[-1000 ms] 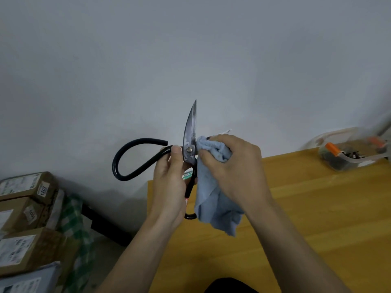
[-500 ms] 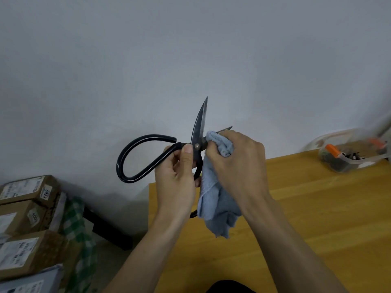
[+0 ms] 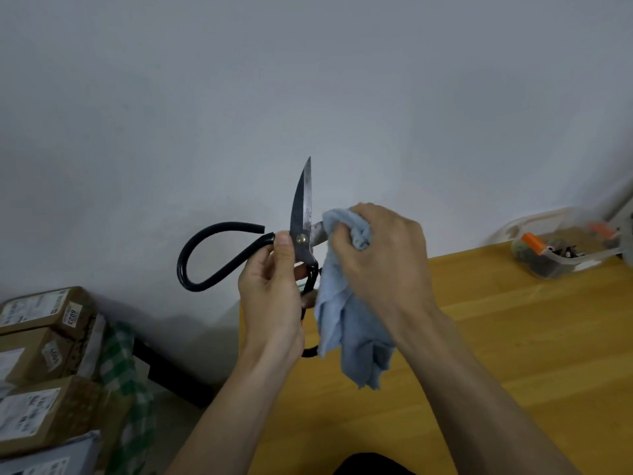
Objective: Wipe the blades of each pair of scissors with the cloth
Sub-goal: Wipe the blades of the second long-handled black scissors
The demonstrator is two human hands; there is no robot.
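Note:
A large pair of black-handled scissors (image 3: pixel 301 207) is held up in front of the wall, spread open, with one blade pointing up. My left hand (image 3: pixel 272 296) grips them just below the pivot, thumb beside the brass screw. One big loop handle curves out to the left; the other is mostly hidden behind my hand and the cloth. My right hand (image 3: pixel 383 255) holds a light blue cloth (image 3: pixel 346 323) bunched around the second blade, which points right and shows only a short bare stretch near the pivot. The rest of the cloth hangs down.
A wooden table (image 3: pixel 513 354) lies below and to the right. A clear plastic box (image 3: pixel 561 252) with orange clips and small items stands at its far right. Stacked cardboard parcels (image 3: pixel 41 354) and a green checked fabric (image 3: pixel 123 365) sit on the floor at left.
The scissors have tilted back so the free blade stands more upright. My right hand with the cloth has slid outward along the other blade, away from the pivot.

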